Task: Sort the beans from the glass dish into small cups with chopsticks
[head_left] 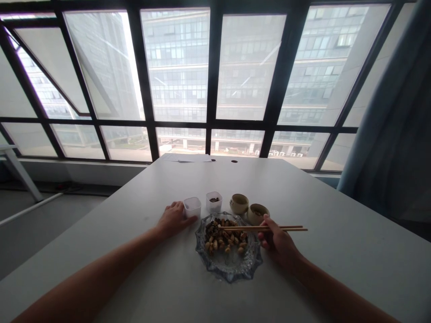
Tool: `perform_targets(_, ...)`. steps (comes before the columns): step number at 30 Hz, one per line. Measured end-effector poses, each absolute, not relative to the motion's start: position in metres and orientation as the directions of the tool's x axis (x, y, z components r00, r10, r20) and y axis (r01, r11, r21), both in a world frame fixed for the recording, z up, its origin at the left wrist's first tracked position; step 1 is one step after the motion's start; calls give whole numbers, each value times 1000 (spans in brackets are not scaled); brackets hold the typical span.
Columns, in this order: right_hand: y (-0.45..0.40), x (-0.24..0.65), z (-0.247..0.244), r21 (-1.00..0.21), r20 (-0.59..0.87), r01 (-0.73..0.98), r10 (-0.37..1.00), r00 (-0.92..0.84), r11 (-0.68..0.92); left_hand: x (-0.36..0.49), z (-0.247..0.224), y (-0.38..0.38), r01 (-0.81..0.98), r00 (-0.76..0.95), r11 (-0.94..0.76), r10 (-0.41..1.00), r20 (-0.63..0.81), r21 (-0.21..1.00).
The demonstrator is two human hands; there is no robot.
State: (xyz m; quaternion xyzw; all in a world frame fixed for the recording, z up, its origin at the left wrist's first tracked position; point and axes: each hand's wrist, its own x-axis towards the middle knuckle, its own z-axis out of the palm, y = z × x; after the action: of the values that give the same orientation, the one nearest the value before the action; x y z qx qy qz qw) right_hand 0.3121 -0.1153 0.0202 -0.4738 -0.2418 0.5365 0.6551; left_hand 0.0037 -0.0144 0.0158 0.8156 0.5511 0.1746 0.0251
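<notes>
Wooden chopsticks (292, 228) are gripped in my right hand (278, 240), reaching leftward over a scalloped glass bowl (232, 271). Their tips are among pistachio-like nuts (224, 242) and small dark seeds (213, 229) heaped in the bowl; whether they pinch a piece is too small to tell. My left hand (173, 220) rests on the table, closed against the left side of a square white plastic cup (192, 207), thumb across its front. Beside it, a second white cup (213, 206) contains dark bits. Two beige ceramic cups stand to the right, one farther back (239, 205) and one near my right hand (255, 217).
The white table (151, 278) stretches away toward large windows (178, 67). White papers (188, 158) lie at its far edge, near two dark holes. A blue curtain (384, 134) hangs at the right, and another table's leg (22, 172) shows at left.
</notes>
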Motion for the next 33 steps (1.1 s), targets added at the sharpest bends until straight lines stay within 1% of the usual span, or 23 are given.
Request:
perform_targets(6, -116, 313, 19, -878, -198, -478, 931, 307, -29, 3, 16, -14, 885, 331, -395, 906, 264, 247)
perform_targets(11, -117, 312, 19, -889, -171, -457, 935, 311, -11, 3, 15, -14, 887, 331, -395, 905, 268, 239)
perform_targets(18, -117, 309, 21, -891, -193, -455, 907, 374, -2, 4, 14, -14, 888, 319, -387, 907, 274, 250)
perform_targets(24, -117, 310, 19, -890, -173, -456, 903, 393, 28, 3, 12, -13, 887, 290, -370, 912, 290, 277)
perform_targets(28, -118, 310, 18, -897, -159, -442, 912, 378, 27, 2, 13, -12, 862, 289, -383, 909, 300, 330)
perform_targets(33, -119, 308, 20, -902, -158, -432, 912, 379, 23, 2, 19, -15, 792, 274, -394, 912, 306, 466)
